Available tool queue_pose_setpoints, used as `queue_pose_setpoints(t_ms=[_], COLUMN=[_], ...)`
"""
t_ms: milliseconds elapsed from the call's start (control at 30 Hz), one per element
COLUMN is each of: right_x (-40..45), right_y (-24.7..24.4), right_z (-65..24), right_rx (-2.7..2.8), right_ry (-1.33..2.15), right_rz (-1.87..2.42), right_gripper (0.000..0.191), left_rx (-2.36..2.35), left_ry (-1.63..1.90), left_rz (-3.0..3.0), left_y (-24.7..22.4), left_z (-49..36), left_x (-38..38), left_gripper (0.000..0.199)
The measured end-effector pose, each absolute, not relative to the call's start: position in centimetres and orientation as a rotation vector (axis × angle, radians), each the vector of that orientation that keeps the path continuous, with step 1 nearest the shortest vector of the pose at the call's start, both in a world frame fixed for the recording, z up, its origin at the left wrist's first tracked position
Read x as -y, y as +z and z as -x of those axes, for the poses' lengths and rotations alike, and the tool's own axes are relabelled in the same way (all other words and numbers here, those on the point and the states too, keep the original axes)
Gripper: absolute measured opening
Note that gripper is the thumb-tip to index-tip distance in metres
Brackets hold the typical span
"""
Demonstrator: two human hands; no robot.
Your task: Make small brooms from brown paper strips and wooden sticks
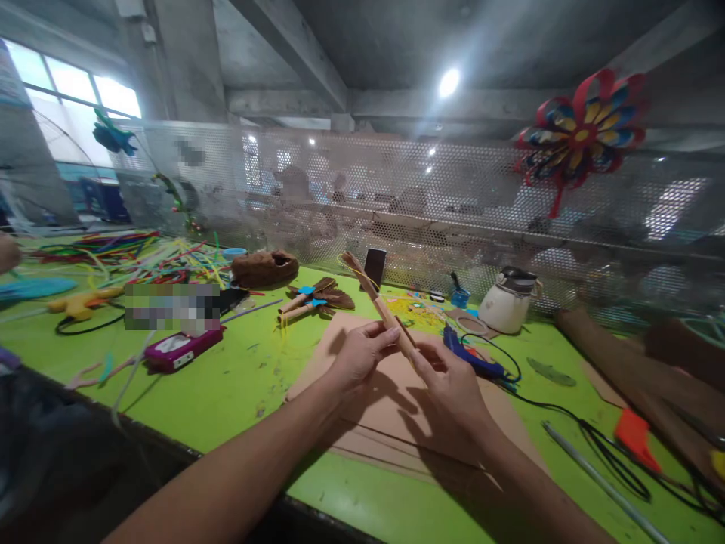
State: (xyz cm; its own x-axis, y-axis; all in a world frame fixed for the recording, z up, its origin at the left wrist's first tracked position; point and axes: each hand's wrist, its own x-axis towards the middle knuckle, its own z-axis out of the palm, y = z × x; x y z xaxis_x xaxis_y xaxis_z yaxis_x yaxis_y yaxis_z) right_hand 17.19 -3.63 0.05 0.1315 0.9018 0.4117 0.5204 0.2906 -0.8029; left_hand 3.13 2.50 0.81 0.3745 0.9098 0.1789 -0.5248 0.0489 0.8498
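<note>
My left hand (pixel 365 353) and my right hand (pixel 447 370) both grip a slim craft piece, a tan rolled stick (pixel 390 317) with a dark brown leafy or feathery tip (pixel 361 270). It slants up and to the left, and a thin yellow thread loops at its upper end. The left thumb and fingers pinch its middle; the right fingers close on its lower end. Beneath both hands lies tan cardboard (pixel 396 423). Similar brown pieces with tan sticks and blue bits (pixel 314 301) rest beyond the cardboard.
A blue glue gun (pixel 473 355) lies right of my hands, its black cord trailing rightward. Behind it stands a white jug (pixel 507 301). Colourful strips (pixel 147 264), a yellow glue gun (pixel 84 302) and a purple device (pixel 184 347) occupy the left. A metal rod (pixel 603 480) lies at right.
</note>
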Motion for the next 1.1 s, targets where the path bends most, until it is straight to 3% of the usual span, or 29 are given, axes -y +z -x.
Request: queue_pose_setpoints(t_ms=[267, 533, 767, 1100], right_x=[4.4, 1.2, -0.9, -1.4], right_y=[-0.2, 0.5, -0.9, -4.0], right_z=[-16.4, -24.2, -30.1, -30.0], right_rx=[1.624, 1.426, 1.798, 1.997], right_ry=[0.486, 0.029, 0.049, -0.164], right_rz=[1.291, 1.585, 1.725, 1.788], right_gripper=[0.032, 0.044, 0.019, 0.033], left_rx=[-0.502, -0.493, -0.509, -0.544], left_ry=[1.140, 1.140, 1.080, 1.065], left_rz=[-1.031, -1.080, -1.099, -1.152], left_y=[1.0, 0.9, 0.5, 0.1], left_z=[-3.2, -2.9, -2.8, -2.7], left_x=[-2.4, -2.6, -3.1, -3.3], left_gripper=[0.028, 0.024, 0.023, 0.023])
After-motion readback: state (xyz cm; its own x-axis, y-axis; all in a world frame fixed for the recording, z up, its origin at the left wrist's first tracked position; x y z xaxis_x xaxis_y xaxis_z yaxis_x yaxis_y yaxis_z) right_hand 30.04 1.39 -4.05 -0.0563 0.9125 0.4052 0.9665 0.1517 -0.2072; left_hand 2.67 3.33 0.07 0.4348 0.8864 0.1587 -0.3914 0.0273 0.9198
